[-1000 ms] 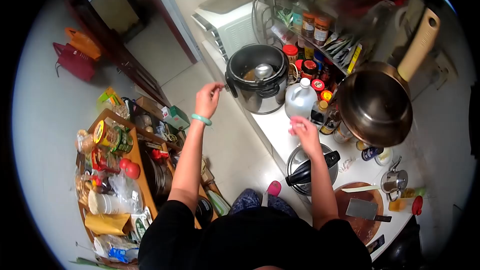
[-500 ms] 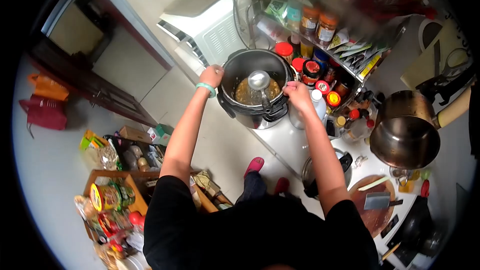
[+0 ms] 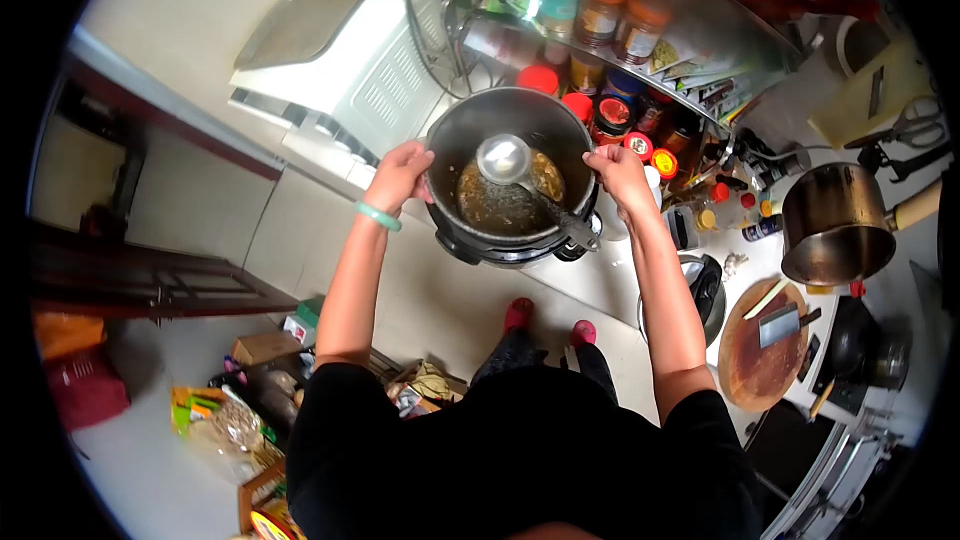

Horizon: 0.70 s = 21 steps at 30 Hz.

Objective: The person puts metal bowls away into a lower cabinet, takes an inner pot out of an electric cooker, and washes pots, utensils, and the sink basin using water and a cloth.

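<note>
Both hands are at the rim of a dark inner pot [image 3: 448, 140], which sits above the black body of a cooker [image 3: 472, 246]. My left hand [image 3: 402, 176], with a pale green bangle at the wrist, pinches the pot's left edge. On the right edge, my right hand [image 3: 620, 176] grips the rim with its fingers closed. Brown food in liquid [image 3: 500, 208] lies in the bottom of the pot. A metal ladle [image 3: 504, 159] rests inside, its dark handle leaning over the front right rim.
A white oven [image 3: 385, 70] stands behind on the left. Jars with red lids [image 3: 612, 115] crowd behind the pot, under a rack. To the right are a saucepan [image 3: 838, 225], a pot lid [image 3: 708, 290] and a round board [image 3: 762, 360] with a cleaver [image 3: 778, 324].
Both hands went from apart in the air to the pot's rim. The inner pot now sits higher relative to the cooker body. The view has swung round and moved nearer the oven.
</note>
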Each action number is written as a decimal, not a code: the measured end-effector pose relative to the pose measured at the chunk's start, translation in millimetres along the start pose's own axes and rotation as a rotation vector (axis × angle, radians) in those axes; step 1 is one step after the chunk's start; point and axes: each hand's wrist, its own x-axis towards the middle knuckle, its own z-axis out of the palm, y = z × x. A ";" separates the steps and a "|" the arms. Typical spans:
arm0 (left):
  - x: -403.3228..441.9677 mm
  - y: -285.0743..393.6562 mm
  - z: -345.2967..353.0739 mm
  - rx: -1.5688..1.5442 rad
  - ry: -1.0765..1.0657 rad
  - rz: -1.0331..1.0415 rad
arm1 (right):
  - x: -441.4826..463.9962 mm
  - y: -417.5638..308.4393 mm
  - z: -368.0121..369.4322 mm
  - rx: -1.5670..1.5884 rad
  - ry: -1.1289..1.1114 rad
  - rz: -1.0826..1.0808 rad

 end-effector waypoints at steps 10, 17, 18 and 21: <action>-76.2 118.3 16.6 0.044 -0.133 0.232 | -116.3 -79.1 -63.8 0.113 0.156 -0.343; -106.9 129.9 105.0 -0.110 -0.790 0.228 | -237.8 -27.7 -151.9 0.335 0.293 -0.313; -108.7 119.4 125.9 -0.189 -0.881 0.168 | -254.9 -9.9 -162.0 0.299 0.373 -0.309; -142.1 106.3 207.0 -0.250 -1.154 -0.099 | -325.8 38.7 -201.0 0.305 0.597 -0.234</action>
